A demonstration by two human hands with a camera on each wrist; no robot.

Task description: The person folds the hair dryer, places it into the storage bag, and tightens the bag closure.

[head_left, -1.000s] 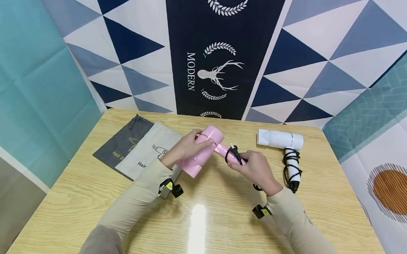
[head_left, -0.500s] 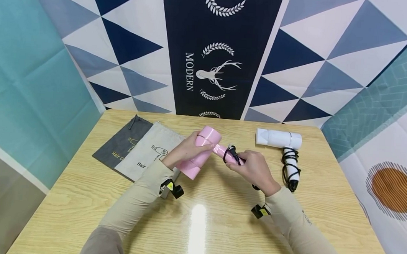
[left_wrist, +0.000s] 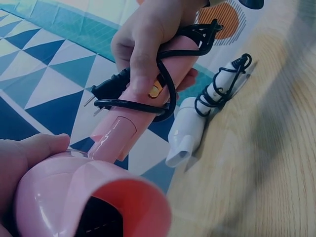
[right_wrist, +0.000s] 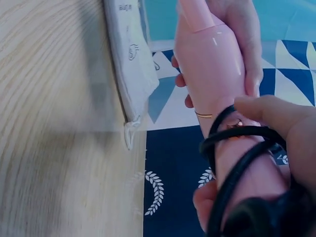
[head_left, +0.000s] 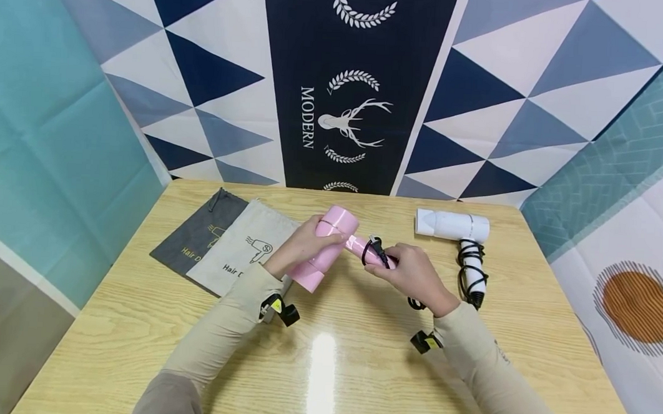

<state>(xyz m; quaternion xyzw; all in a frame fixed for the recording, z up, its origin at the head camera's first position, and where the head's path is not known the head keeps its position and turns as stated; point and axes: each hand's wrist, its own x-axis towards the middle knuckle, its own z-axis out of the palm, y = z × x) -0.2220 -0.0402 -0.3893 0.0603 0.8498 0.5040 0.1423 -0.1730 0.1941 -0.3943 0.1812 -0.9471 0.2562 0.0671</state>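
Observation:
A pink hair dryer (head_left: 324,258) is held in both hands above the middle of the table. My left hand (head_left: 302,246) grips its barrel, thumb laid across the top. My right hand (head_left: 416,271) grips the handle (head_left: 357,246), around which a black cord is wound. In the left wrist view the plug (left_wrist: 109,88) sticks out beside the right thumb, and a gold-coloured switch (left_wrist: 156,89) shows on the handle. The flared nozzle (left_wrist: 133,202) faces that camera. Seen from the right wrist, the left fingers (right_wrist: 180,80) curl round the barrel.
At the back right of the wooden table (head_left: 322,381) lies a white hair dryer (head_left: 453,226), black cord wrapped round its handle. A light grey drawstring bag (head_left: 245,249) overlaps a dark grey bag (head_left: 195,237) at the left. Patterned cloth (head_left: 339,57) hangs behind the table.
Both hands keep their grip on the pink hair dryer. Scene and hands shift slightly left in the head view; the dryer's pose is nearly the same.

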